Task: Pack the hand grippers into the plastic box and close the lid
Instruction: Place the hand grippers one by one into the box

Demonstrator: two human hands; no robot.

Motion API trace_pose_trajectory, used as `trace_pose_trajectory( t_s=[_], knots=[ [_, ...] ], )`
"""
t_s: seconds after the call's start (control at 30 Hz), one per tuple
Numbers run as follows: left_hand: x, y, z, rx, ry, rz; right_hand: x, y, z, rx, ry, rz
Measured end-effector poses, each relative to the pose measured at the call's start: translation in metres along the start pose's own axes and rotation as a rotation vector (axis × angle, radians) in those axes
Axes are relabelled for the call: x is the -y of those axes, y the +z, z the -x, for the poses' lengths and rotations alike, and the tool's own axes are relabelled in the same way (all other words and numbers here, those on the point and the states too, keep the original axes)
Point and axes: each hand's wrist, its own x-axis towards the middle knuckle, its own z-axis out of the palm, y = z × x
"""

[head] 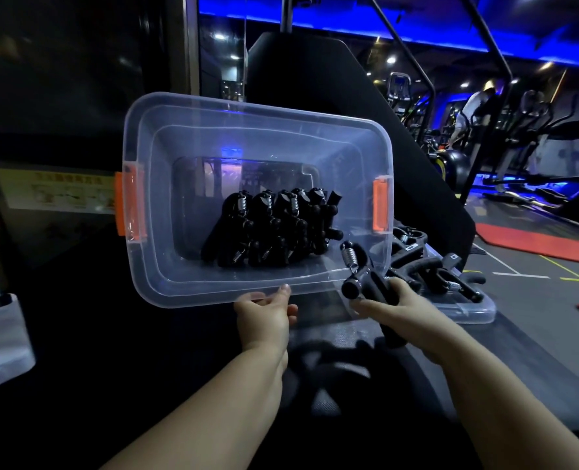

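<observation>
A: What's nearest?

B: Two bare forearms rising from six o'clock. The left hand (267, 313) grasps the near rim of the clear plastic box (145, 266), thumb over the edge. The right hand (400, 308) is clenched around one black hand gripper (357, 269), its steel spring pointing to eleven o'clock, just outside the box's near right corner.

A: Anything in the way?

B: The rim of the box sits between that held gripper and the ones already packed. The box is tilted, its opening facing the camera.

A: Count for me.

B: One box, two orange latches: one at nine o'clock (125, 201), one at three o'clock (381, 205). Inside, a row of packed grippers (271, 228); I make out about five springs, but the black handles overlap and I cannot tell the exact number. At four o'clock from the box, loose grippers (427, 266) lie heaped on a clear lid (478, 312); too tangled to count.

A: And the packed row relative to the held one?

B: At ten o'clock from the right hand, near but apart.

A: Farther out?

B: A black panel (315, 79) behind the box, red mats (535, 242) at three o'clock, exercise machines (518, 130) under blue lights, a distant person (474, 106).
</observation>
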Motion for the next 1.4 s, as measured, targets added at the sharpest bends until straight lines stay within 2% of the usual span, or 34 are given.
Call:
trace_pose_trajectory(
  t_s=[0.27, 0.47, 0.6, 0.73, 0.83, 0.9, 1.03, 1.17, 1.33, 1.4],
  knots=[
    [0.000, -0.001, 0.001, -0.002, -0.008, 0.012, 0.003, -0.027, -0.005, 0.087, 0.047, 0.364],
    [0.000, 0.000, 0.001, -0.007, -0.011, 0.007, 0.014, -0.035, -0.012, 0.064, -0.066, 0.406],
    [0.001, -0.001, 0.001, -0.010, 0.000, -0.011, 0.019, -0.043, -0.016, 0.073, -0.109, 0.241],
    [0.001, 0.000, 0.001, -0.009, -0.007, -0.004, 0.028, -0.054, -0.009, -0.010, -0.167, -0.002],
    [0.001, 0.000, 0.000, -0.003, -0.014, 0.002, 0.032, -0.057, -0.008, -0.132, -0.206, -0.045],
    [0.001, -0.001, 0.000, 0.002, -0.019, 0.009, 0.034, -0.057, -0.009, -0.139, -0.201, -0.035],
    [0.003, -0.002, -0.001, 0.000, -0.013, 0.014, 0.044, -0.046, -0.008, -0.144, -0.178, 0.071],
    [0.003, -0.002, -0.001, -0.003, -0.022, 0.018, 0.054, -0.023, -0.012, -0.290, -0.196, 0.417],
    [0.003, -0.002, -0.001, 0.005, -0.026, -0.002, 0.068, 0.000, -0.019, -0.373, -0.239, 0.565],
    [0.003, -0.002, -0.001, 0.005, -0.033, -0.006, 0.068, 0.006, -0.021, -0.352, -0.281, 0.584]
  ],
)
